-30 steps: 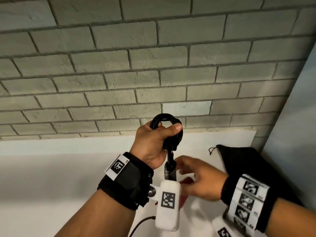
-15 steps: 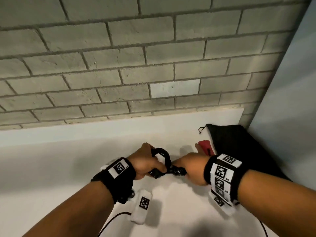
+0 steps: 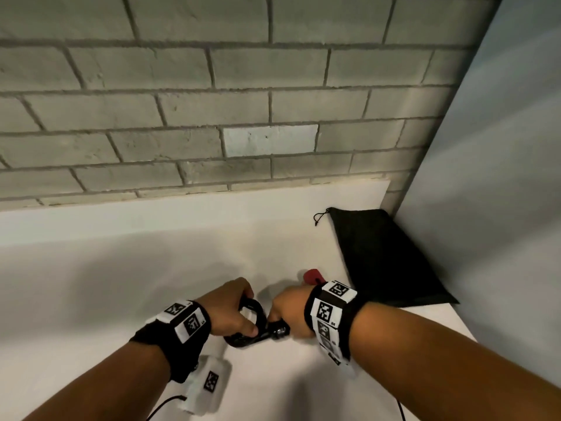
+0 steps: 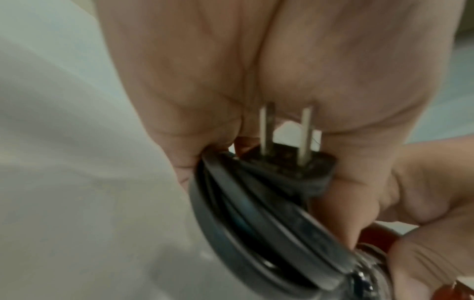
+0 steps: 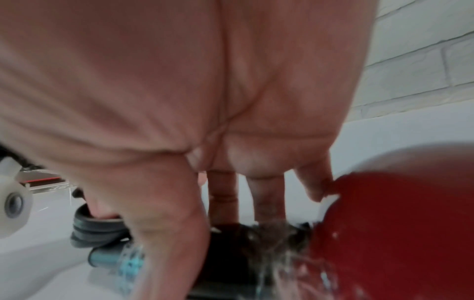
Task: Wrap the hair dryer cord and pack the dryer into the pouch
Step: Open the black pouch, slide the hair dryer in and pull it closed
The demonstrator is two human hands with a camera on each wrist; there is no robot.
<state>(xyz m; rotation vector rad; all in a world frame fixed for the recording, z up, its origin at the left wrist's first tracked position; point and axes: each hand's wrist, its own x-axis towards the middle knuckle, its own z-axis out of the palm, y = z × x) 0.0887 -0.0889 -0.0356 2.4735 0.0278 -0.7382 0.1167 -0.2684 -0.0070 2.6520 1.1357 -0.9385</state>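
My left hand [image 3: 239,317] grips the coiled black cord [image 3: 246,338] just above the white table. In the left wrist view the coiled cord [image 4: 256,223] lies in its fingers with the two-pronged plug [image 4: 287,164] tucked against the palm. My right hand [image 3: 287,311] holds the hair dryer by its black handle [image 3: 279,331], right beside the coil. Only a bit of the red dryer body [image 3: 312,275] shows past the wrist. The right wrist view shows the red body [image 5: 397,223] and the black handle [image 5: 243,253] under my fingers. The black drawstring pouch [image 3: 385,256] lies flat at the right.
The white table [image 3: 121,284] ends at a grey brick wall [image 3: 243,117] behind. A pale panel [image 3: 501,177] closes off the right side, next to the pouch. The pouch's drawstring [image 3: 320,217] points left, toward the wall.
Both hands came down from in front of the wall to the table, bringing the coil and the dryer. The right hand closed round the handle.
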